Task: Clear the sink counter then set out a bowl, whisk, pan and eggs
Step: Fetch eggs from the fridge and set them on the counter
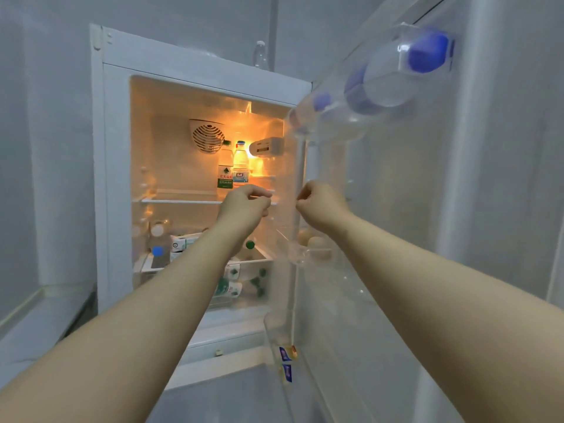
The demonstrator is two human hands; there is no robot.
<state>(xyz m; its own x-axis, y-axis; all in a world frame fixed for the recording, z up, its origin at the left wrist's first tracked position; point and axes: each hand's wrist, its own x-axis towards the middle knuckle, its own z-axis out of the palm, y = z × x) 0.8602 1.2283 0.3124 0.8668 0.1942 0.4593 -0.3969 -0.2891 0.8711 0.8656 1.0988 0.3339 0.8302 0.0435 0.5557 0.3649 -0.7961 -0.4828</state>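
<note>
Though my left hand [244,206] and right hand [320,206] are both curled on nothing before the open white fridge [116,178], the pale rounded eggs [316,242] sit in the clear plastic door tray [297,257] just below my right hand, the nearer one; I'd reach down there

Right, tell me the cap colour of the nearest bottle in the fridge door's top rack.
Blue cap, clearest in the head view.
</note>
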